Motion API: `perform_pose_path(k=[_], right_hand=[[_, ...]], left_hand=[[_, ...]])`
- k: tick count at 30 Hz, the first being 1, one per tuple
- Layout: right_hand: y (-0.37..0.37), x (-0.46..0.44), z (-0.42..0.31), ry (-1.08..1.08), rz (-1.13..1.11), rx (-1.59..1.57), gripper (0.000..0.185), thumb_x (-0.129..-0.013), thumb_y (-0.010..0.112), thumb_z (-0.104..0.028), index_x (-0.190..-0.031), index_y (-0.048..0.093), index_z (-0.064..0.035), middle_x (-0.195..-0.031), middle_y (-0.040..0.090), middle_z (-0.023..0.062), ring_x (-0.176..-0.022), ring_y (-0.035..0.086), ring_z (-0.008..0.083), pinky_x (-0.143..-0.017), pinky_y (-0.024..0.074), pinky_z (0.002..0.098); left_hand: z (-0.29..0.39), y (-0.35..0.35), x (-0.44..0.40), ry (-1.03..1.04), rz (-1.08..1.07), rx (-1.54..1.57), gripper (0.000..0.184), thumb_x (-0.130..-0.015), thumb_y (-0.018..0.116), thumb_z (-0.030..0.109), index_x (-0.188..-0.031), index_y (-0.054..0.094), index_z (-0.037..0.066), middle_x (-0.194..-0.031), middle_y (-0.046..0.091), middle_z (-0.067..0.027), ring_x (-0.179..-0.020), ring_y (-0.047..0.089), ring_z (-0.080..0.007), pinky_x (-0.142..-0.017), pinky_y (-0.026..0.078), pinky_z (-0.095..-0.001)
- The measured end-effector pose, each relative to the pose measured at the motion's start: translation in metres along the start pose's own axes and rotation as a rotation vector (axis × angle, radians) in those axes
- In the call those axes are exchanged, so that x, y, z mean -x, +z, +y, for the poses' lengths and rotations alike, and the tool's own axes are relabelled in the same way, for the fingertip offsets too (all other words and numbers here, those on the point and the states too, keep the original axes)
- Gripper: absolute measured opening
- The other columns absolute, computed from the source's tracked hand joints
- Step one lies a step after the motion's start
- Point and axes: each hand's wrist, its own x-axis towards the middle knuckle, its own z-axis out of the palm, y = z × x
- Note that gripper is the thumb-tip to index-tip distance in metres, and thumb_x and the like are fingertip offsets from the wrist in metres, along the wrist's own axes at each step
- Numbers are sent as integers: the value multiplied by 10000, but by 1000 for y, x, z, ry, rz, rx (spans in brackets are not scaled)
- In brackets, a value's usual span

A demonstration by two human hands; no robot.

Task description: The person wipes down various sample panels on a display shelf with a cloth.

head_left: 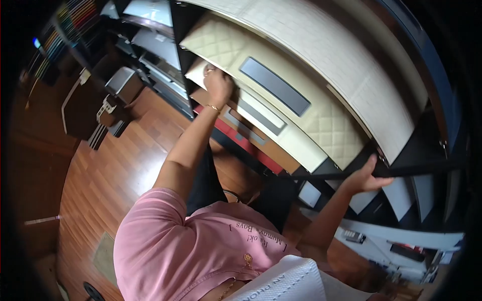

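Note:
My left hand (219,89) is closed, its fingers bent over the gap between a quilted cream panel (221,42) and a plain cream panel (301,145) below it; what the fingertips hold is hidden. A dark grey rectangular plate (275,86) is set in the quilted panel. My right hand (366,178) has its thumb and fingers apart, beside the black rack edge (329,176) near the panels' right ends. Nothing shows in its grasp.
A white textured panel (321,55) hangs above the quilted one. Brown (284,159) and red (228,131) panels sit lower. More panels fill the racks at upper left and lower right. A grey-topped box (121,80) stands on the wooden floor (120,150) at left.

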Motion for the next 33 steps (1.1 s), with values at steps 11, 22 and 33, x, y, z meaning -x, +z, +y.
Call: perform_pose_path(k=[11,22,33], right_hand=[[1,0,-5,-43,-31,43,615,-819,637,38,-1318,278,65,-1199,508,220,-1033,577,241,-903,511,334],[2,3,-6,-63,-16,67,631,-805,682,-43,-1296,296,40,-1227,461,168,-1095,511,224,-932,473,338],[2,2,-9,-14,-41,33,637,-813,664,-32,-1306,265,35,-1215,466,172,-1088,520,215,-969,446,323]], left_hand=[[164,27,94,430,-601,291,262,-733,588,105,-982,667,80,-888,653,-162,-845,626,-361,-771,494,-452],[-23,81,-51,34,-61,-92,355,-852,545,243,-1157,617,77,-1197,590,-168,-1143,510,-367,-977,384,-467],[206,117,77,271,-442,278,387,-849,548,253,-1190,602,78,-1236,569,-171,-1172,495,-357,-996,374,-464]])
